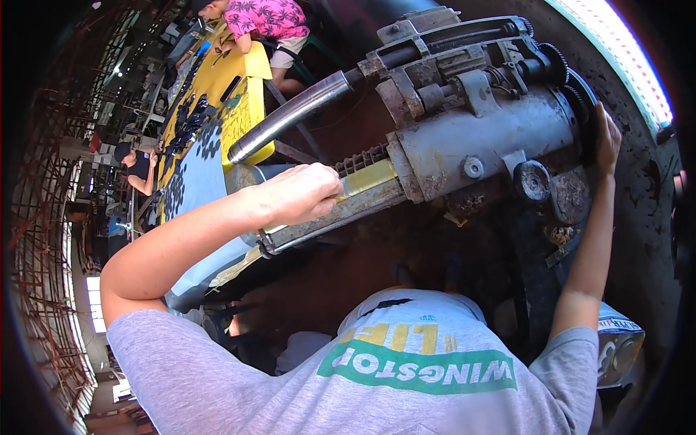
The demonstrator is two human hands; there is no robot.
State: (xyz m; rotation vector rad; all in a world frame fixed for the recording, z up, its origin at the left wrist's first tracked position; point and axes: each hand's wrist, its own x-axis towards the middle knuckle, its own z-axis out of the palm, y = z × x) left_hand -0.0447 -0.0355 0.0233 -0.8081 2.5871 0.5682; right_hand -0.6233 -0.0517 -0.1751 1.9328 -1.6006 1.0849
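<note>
A heavy old grey machine [486, 141] with a thick, rust-marked cylinder body lies across the view. Over the narrow bed [312, 221] on its left side my left hand [301, 194] is closed, fingertips at the end of a yellow strip [370, 179]; what they pinch is hidden. That strip runs along the bed to the cylinder, beside a dark coil spring [360, 158]. On the far right my right hand [607, 143] grips the rim of a dark wheel [580, 98] at the machine's end. A polished steel shaft [290, 116] slants out above the bed.
A long table [254, 98] with yellow and pale blue covering holds many small dark pieces. One person in a pink patterned shirt [268, 18] and another in a dark top [138, 167] are at it. A wall [638, 239] stands close on the right, above a printed bag [620, 344].
</note>
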